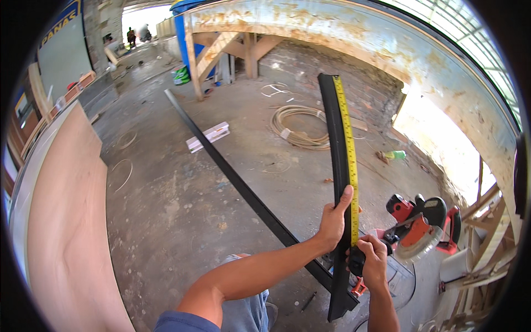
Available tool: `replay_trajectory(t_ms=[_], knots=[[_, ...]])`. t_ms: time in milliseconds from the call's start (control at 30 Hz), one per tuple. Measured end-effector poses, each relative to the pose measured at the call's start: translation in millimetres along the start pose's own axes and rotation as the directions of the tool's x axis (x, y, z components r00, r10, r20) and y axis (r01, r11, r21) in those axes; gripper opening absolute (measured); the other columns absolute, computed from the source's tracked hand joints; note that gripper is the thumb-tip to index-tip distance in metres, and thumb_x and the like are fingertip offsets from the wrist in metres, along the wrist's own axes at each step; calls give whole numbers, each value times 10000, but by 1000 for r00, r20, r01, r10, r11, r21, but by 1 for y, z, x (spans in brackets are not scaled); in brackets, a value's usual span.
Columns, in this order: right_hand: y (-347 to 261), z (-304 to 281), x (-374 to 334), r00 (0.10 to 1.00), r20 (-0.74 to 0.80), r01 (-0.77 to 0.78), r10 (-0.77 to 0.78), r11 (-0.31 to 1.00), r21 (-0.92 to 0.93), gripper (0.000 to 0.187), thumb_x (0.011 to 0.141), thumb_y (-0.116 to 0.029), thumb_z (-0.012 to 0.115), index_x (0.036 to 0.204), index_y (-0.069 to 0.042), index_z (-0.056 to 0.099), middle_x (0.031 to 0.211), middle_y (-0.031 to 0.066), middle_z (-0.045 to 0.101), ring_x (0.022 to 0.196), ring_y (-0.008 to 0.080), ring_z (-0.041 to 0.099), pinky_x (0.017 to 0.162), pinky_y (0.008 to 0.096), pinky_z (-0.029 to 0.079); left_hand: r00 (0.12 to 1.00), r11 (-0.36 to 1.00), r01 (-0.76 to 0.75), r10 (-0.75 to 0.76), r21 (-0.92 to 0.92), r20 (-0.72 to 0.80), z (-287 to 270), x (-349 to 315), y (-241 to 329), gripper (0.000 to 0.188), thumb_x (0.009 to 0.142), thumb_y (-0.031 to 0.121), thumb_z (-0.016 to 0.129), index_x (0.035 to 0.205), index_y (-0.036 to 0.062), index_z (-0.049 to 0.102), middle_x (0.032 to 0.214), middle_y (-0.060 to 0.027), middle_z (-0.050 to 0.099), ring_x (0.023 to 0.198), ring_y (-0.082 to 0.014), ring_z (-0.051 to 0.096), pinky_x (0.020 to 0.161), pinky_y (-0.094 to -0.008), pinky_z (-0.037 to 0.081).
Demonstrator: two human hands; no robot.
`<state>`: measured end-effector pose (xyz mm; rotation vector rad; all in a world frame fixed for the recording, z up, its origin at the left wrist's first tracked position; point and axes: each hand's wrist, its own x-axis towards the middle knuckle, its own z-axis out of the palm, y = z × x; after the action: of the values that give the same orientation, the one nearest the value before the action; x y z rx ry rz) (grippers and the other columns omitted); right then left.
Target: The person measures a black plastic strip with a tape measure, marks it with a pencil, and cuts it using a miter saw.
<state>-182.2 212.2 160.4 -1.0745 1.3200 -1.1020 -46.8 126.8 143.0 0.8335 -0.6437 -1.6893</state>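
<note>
My left hand [333, 222] grips a black channel-like strip [331, 127] held up in front of me, thumb lying along its face. My right hand [374, 255] is closed around a black tape measure [355, 263] against the strip's lower part. Its yellow blade [349, 144] runs out along the strip's right edge, up to the far end. A second, longer black strip [238, 180] slants from the far left and passes behind my left forearm, crossing behind the held strip near its lower end. The fingers of my left hand behind the strip are partly hidden.
To the right stands a red and black miter saw [423, 224]. Coiled hose [301, 128], a white box-like piece [221, 131] and a green bottle [395, 155] lie on the concrete floor. A wooden panel [66, 210] rises at left; a stained bench [265, 23] spans the back.
</note>
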Motion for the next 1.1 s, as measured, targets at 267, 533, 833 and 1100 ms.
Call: replay_trajectory(t_ms=[267, 533, 833, 1100], knots=[[27, 1, -14, 997, 69, -6, 13, 994, -109, 153, 973, -129, 571, 976, 16, 622, 780, 82, 678, 633, 126, 633, 581, 267, 522, 987, 993, -118, 114, -31, -113, -27, 22, 25, 643, 890, 681, 679, 873, 39, 703, 767, -3, 624, 654, -86, 564, 608, -250, 451], [84, -52, -68, 999, -22, 18, -32, 890, -456, 127, 893, -79, 664, 958, 29, 650, 823, 83, 690, 722, 156, 635, 678, 303, 490, 936, 954, -268, 225, -133, -272, -77, 54, 71, 568, 918, 588, 697, 1047, 35, 686, 932, -58, 683, 814, -147, 627, 749, -333, 525], [84, -97, -124, 997, -82, -38, -13, 811, -584, 143, 988, -108, 664, 1093, -13, 680, 863, 54, 663, 693, 93, 555, 616, 274, 464, 942, 931, -235, 147, -278, -302, -107, 55, 98, 559, 954, 634, 582, 980, 77, 607, 710, -79, 576, 604, -257, 607, 603, -450, 540], [64, -84, -138, 978, -141, 17, -155, 728, -685, 144, 981, -121, 675, 1087, -25, 691, 913, 78, 689, 732, 144, 588, 655, 296, 483, 928, 932, -259, 168, -252, -334, -115, 42, 113, 531, 999, 589, 530, 1000, 60, 588, 719, -87, 559, 614, -254, 599, 616, -465, 547]])
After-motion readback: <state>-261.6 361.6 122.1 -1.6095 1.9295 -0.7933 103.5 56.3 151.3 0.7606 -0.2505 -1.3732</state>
